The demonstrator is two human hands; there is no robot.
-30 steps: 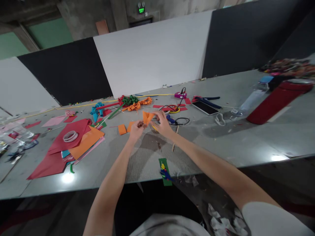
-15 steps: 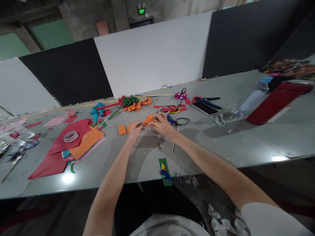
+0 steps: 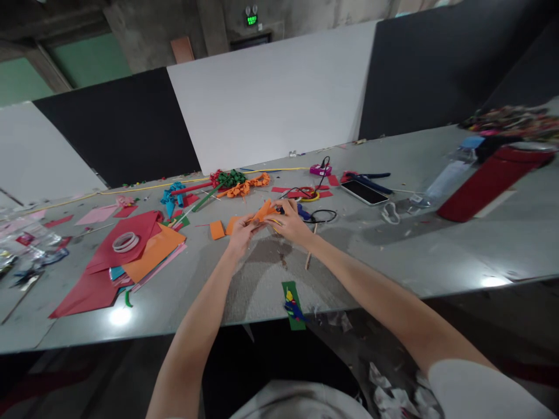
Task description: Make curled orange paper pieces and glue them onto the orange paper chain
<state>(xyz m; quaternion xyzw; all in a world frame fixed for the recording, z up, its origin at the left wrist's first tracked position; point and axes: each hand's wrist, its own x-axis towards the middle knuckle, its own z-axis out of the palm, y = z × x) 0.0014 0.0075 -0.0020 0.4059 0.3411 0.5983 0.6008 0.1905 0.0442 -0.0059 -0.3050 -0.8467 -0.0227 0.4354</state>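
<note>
Over the middle of the table, my left hand (image 3: 243,234) pinches one side of a folded orange paper piece (image 3: 263,210). My right hand (image 3: 292,223) is closed on its other side, with bent fingers partly hiding it. A thin yellow-orange thing (image 3: 276,222) shows under the right fingers, too small to name. Just left of my hands lie a small orange paper rectangle (image 3: 216,230) and another orange piece (image 3: 232,223), partly covered by my left hand. Behind the right hand is a blue tool (image 3: 302,213) with a black cord, its kind hard to make out.
Coloured paper sheets (image 3: 151,256) with tape rolls (image 3: 126,242) lie at left. Green, red and orange paper flowers (image 3: 238,183) lie behind. A phone (image 3: 364,191), pliers (image 3: 371,181), a plastic bottle (image 3: 449,177) and a red flask (image 3: 491,183) are right. A green strip (image 3: 297,322) overhangs the front edge.
My fingers have shifted slightly on the orange paper, and its angle has changed a little. The left hand is marginally lower. Things on the table stay where they were.
</note>
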